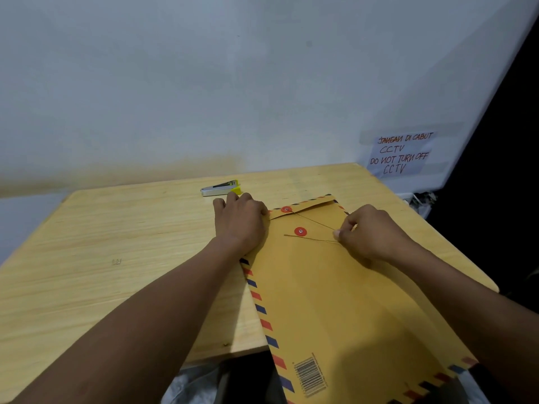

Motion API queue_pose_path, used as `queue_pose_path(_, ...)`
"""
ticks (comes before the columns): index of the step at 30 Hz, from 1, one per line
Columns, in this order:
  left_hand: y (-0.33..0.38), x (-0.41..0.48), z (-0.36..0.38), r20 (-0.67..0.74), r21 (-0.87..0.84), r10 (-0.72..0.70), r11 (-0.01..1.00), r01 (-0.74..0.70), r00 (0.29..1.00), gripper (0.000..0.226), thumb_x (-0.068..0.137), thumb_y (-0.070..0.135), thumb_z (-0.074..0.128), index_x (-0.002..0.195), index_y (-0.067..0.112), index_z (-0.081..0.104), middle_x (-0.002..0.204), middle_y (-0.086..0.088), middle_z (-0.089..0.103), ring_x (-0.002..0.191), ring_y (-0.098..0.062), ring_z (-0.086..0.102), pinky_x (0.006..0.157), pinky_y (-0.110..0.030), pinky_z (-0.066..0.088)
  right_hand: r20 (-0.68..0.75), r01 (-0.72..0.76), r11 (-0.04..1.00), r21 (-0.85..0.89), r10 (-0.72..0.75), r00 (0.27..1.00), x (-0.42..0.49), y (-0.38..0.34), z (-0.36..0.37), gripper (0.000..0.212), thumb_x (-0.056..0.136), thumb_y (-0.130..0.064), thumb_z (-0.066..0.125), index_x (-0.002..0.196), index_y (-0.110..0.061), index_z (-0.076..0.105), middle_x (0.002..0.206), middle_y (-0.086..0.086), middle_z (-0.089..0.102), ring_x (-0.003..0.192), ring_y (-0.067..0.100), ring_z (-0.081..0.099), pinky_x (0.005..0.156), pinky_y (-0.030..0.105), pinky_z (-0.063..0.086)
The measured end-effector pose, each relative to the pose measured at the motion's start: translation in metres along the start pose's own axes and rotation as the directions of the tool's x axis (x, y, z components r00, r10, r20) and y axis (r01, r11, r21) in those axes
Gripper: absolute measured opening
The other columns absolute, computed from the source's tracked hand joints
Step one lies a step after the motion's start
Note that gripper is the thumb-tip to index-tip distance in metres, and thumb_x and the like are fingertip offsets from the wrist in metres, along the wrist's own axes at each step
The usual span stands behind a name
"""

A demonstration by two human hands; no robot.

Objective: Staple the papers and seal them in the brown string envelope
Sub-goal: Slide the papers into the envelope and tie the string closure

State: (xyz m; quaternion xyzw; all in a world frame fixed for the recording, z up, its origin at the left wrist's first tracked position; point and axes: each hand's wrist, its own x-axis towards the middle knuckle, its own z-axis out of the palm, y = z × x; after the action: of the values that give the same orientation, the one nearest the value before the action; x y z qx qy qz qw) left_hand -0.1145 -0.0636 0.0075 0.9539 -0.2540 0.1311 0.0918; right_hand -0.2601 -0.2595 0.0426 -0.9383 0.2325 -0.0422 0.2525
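the brown envelope lies flat on the wooden table, slanted, with its near end reaching past the table's front edge towards the person. its flap is folded down at the far end. one red disc sits on the flap and a second red disc on the body just below it.

the left hand rests palm down on the envelope's far left corner, fingers stretched out and slightly spread, partly on the envelope and partly on the table. the right hand is curled over the envelope's right side, thumb and fingertips pinched together on the thin dark string, which runs in two lines from the hand back towards the discs (whether it is looped round the lower one is too fine to tell).

the two hands are apart, the discs between them. a silver and yellow stapler lies just beyond the left fingertips; contact cannot be told. a handwritten note is taped to the wall.
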Motion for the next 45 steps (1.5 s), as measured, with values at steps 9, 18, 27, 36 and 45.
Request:
queue_pose_path(9, 0.016, -0.009, -0.002, -0.021, 0.100, 0.167, 0.981, -0.164, 0.986, 0.041, 0.099, 0.016, 0.048, 0.139, 0.024, 0.054, 0.138, -0.004, 0.050, 0.126, -0.026, 0.043, 0.099, -0.040, 0.038, -0.220, 0.168, 0.913, -0.372, -0.262, 0.940, -0.020, 0.006, -0.006, 0.013, 0.086, -0.048, 0.068, 0.086, -0.036, 0.073, 0.122, -0.002, 0.044, 0.125, 0.025, 0.030, 0.089, 0.039, 0.024)
queue_pose_path(18, 0.026, -0.015, -0.015, 0.135, -0.018, 0.189, 0.982, -0.188, 0.973, 0.051, 0.095, 0.054, 0.046, 0.134, 0.024, 0.058, 0.127, -0.003, 0.059, 0.111, -0.027, 0.059, 0.081, -0.036, 0.048, -0.226, 0.160, 0.645, 0.747, 0.020, 0.974, -0.012, -0.011, -0.008, 0.016, 0.099, -0.023, 0.058, 0.090, -0.013, 0.067, 0.079, 0.005, 0.073, 0.075, 0.019, 0.067, 0.069, 0.036, 0.059)
queue_pose_path(27, 0.026, -0.027, -0.003, 0.096, -0.153, 0.197, 0.972, -0.181, 0.976, 0.060, 0.089, 0.069, 0.047, 0.138, 0.034, 0.054, 0.134, -0.003, 0.054, 0.115, -0.027, 0.058, 0.088, -0.037, 0.048, -0.191, 0.099, 0.970, 0.223, -0.056, 0.980, -0.014, 0.007, 0.009, 0.014, 0.093, -0.027, 0.063, 0.082, -0.024, 0.070, 0.075, 0.003, 0.068, 0.075, 0.027, 0.065, 0.070, 0.036, 0.053)
queue_pose_path(36, 0.033, -0.030, 0.000, 0.049, -0.400, 0.224, 0.897, -0.187, 0.973, 0.022, 0.091, 0.049, 0.063, 0.105, 0.035, 0.076, 0.124, 0.002, 0.061, 0.120, -0.020, 0.054, 0.101, -0.054, 0.043, -0.198, 0.257, 0.945, -0.202, -0.296, 0.934, -0.028, 0.035, 0.016, 0.022, 0.097, -0.038, 0.051, 0.109, -0.036, 0.069, 0.082, 0.003, 0.064, 0.085, 0.027, 0.059, 0.064, 0.032, 0.040)
queue_pose_path(45, 0.028, -0.029, -0.005, 0.057, -0.539, 0.177, 0.834, -0.119, 0.982, 0.015, 0.085, 0.037, 0.076, 0.095, 0.025, 0.081, 0.110, 0.003, 0.071, 0.114, -0.019, 0.059, 0.100, -0.051, 0.046, 0.084, 0.457, 0.624, -0.634, -0.532, 0.843, -0.043, 0.001, 0.016, 0.026, 0.104, -0.032, 0.034, 0.118, -0.028, 0.055, 0.089, 0.003, 0.064, 0.072, 0.027, 0.054, 0.058, 0.032, 0.035)
